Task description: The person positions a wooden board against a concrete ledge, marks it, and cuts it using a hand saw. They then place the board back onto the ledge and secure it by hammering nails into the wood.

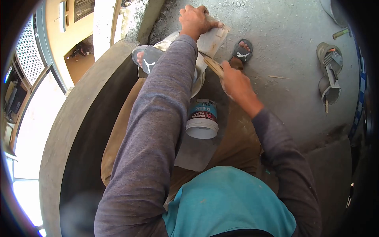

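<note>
At the top of the head view, my left hand (194, 20) is closed over the far end of a pale flat piece (213, 41), its thumb lying along the edge. My right hand (238, 83) wraps around a flat wooden piece (213, 66), whose tip points at the near end of the pale piece. Between my legs a Nippon Paint tub (202, 117) shows its label upside down. Behind it stands a white bucket (198, 85), partly hidden by my left sleeve.
A curved concrete ledge (75, 122) runs along the left. My sandalled feet rest either side of the bucket. On the grey floor (284, 47) at right lie a trowel-like tool (331, 75) in worn containers, a short handle (340, 33) and a thin stick (279, 77).
</note>
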`<state>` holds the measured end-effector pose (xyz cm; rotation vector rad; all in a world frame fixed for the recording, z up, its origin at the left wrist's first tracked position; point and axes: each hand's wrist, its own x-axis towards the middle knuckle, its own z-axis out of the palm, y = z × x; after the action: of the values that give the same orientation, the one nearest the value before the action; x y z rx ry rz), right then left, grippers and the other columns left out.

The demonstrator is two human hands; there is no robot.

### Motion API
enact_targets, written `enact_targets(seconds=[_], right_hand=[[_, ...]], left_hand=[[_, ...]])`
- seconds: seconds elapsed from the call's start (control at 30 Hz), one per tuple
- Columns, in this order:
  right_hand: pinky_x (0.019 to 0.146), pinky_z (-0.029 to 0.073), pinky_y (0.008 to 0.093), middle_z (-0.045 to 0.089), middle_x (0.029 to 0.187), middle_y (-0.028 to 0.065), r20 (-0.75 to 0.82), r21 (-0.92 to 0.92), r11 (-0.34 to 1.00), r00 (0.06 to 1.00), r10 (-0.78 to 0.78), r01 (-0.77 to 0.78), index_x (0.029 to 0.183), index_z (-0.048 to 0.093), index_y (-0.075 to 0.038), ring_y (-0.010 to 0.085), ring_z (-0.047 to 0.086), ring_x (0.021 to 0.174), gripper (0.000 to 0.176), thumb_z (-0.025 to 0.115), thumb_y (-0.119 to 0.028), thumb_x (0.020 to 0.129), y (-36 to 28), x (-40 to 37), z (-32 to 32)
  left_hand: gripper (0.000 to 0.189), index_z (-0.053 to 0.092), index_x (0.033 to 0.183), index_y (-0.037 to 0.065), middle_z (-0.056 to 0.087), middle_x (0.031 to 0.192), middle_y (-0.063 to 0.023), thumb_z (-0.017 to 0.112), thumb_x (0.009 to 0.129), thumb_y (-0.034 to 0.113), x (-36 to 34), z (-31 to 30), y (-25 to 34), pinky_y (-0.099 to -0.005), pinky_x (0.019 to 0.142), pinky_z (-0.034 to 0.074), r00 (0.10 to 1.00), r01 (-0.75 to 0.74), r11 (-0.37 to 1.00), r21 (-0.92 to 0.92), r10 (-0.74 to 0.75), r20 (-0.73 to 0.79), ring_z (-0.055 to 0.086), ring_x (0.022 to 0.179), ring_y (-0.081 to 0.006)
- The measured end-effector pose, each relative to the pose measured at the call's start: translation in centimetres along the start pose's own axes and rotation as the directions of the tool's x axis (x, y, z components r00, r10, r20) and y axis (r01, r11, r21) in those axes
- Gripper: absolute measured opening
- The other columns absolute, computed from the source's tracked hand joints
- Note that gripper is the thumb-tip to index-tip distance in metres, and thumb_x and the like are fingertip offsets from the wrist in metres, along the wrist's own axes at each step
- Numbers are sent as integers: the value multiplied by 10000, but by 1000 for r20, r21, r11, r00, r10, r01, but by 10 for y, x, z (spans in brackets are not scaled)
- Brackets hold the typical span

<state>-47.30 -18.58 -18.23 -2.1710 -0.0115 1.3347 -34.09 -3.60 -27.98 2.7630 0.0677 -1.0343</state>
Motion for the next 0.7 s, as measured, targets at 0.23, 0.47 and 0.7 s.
enact_targets(seconds=[0.23, 0.47, 0.7], right_hand=[[708, 487, 491, 632, 968, 197, -103, 62, 998, 994, 33, -26, 1174, 438, -86, 391, 617, 901, 440, 644, -125, 787, 52, -149, -35], [710, 475, 499, 632, 926, 202, 26, 58, 998, 999, -20, 18, 1038, 471, -82, 415, 595, 870, 241, 601, -187, 864, 17, 24, 14], [726, 498, 464, 641, 971, 174, -105, 109, 993, 993, 50, -38, 1175, 478, -96, 382, 617, 895, 464, 668, -58, 754, 74, -153, -27]], left_hand=[[605, 677, 1026, 165, 575, 1102, -188, 745, 610, 599, 1, -2, 3, -454, 894, 460, 1000, 8, 1000, -9, -8, 14, 511, 1097, -383], [861, 637, 1154, 187, 541, 1164, -156, 765, 489, 719, 25, 21, -1, -433, 901, 453, 995, 30, 999, 44, -34, 97, 462, 1146, -350], [872, 644, 1148, 185, 554, 1186, -172, 774, 470, 719, 33, 28, -4, -445, 905, 455, 992, 7, 998, 62, -15, 129, 466, 1159, -363]])
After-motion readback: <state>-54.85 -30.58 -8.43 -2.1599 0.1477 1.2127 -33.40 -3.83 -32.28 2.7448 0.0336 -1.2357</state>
